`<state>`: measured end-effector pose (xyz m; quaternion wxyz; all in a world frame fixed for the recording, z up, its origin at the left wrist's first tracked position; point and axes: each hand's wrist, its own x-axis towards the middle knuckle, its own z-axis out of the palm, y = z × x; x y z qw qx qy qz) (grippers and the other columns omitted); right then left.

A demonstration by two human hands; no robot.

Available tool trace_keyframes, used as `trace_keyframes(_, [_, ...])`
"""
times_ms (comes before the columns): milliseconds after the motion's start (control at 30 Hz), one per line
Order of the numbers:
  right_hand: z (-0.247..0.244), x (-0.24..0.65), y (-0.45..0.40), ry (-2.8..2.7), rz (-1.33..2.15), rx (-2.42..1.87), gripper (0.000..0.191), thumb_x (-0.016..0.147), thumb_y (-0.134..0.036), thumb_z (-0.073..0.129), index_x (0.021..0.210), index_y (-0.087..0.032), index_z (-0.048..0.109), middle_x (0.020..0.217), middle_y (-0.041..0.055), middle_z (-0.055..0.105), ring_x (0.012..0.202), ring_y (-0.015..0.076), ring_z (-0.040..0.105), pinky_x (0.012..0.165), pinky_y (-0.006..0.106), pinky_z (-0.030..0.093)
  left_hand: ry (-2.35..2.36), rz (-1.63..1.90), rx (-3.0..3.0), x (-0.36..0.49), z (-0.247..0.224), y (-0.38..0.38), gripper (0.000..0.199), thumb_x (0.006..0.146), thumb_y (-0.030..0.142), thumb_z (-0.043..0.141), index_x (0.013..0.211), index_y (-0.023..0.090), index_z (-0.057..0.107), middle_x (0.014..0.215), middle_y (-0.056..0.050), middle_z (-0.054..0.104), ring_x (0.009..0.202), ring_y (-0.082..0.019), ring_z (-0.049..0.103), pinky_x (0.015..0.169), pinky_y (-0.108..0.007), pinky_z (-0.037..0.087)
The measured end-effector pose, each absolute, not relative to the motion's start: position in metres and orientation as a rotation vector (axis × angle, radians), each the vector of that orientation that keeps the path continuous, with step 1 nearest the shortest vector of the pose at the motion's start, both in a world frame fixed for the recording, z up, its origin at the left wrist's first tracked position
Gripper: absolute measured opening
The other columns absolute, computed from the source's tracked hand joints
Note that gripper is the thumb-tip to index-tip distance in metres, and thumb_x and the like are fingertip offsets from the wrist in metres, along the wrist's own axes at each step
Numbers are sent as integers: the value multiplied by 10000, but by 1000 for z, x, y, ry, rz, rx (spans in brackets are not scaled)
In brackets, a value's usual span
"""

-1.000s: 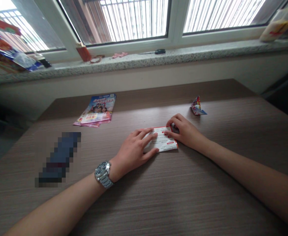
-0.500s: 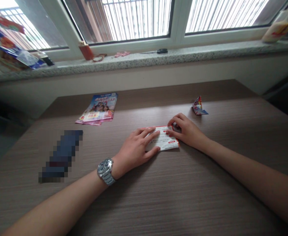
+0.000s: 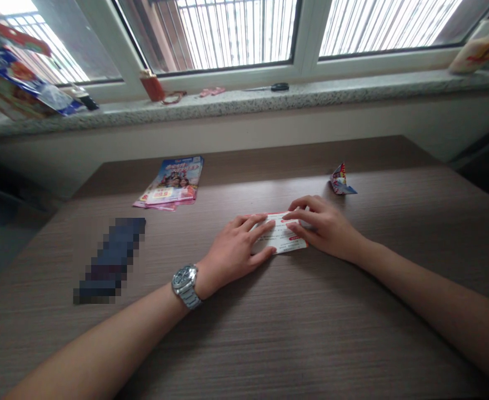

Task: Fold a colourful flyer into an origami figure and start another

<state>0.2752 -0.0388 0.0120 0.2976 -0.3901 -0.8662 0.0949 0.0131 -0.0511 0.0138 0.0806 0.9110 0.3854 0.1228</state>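
A small white printed leaflet [image 3: 284,240] with red edging lies flat on the brown table [image 3: 244,344]. My left hand [image 3: 239,244], a metal watch [image 3: 186,283] on its wrist, rests spread over the leaflet's left part and covers some of it. Over the right end is my right hand [image 3: 325,226], fingers apart and bent, the tips touching or just above the paper. Beyond it stands a folded colourful paper piece [image 3: 341,180]. A stack of colourful flyers [image 3: 175,180] lies at the back left.
Left of my forearm, a dark blurred-out object [image 3: 113,258] lies on the table. Along the stone windowsill [image 3: 228,105] are a red bottle-like item [image 3: 151,86], a pink item [image 3: 211,91], a black-handled tool [image 3: 279,87] and packages [image 3: 23,78] at the left.
My right hand's fingers have spread and shifted slightly over the leaflet's right end. The left hand stays pressed on the paper. The whole view has shifted slightly.
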Motion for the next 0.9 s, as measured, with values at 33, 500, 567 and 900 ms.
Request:
trace_keyframes(33, [15,274,-44,-2361,272,-977,221,998,-345,581,1162,-281,715,1210,103,658,1065,271,613,928,479,521,1151,370,2721,13,14,-51,534,1009,517,530,1496,301,488,1552,-55,481,1377,-280,465,1177,-472,384])
trace_keyframes(500, [6,277,-80,-2695,168,-751,499,986,-362,617,1473,-273,556,1482,117,590,1368,324,541,1117,542,465,1146,403,2713,13,10,-51,528,1013,523,522,1489,297,495,1553,-51,479,1375,-269,465,1182,-470,381])
trace_keyframes(567, [4,281,-81,-2745,139,-752,547,998,-368,599,1524,-263,489,1536,111,535,1411,314,502,1150,526,436,1152,389,2711,13,10,-51,530,1015,521,519,1495,298,489,1560,-49,472,1385,-268,456,1188,-467,373])
trace_keyframes(900, [5,307,-85,-2832,98,-827,596,1013,-334,557,1580,-340,374,1650,41,353,1519,301,338,1236,582,282,1151,364,2718,13,11,-51,540,1022,528,500,1506,292,473,1568,-55,463,1378,-268,461,1185,-460,370])
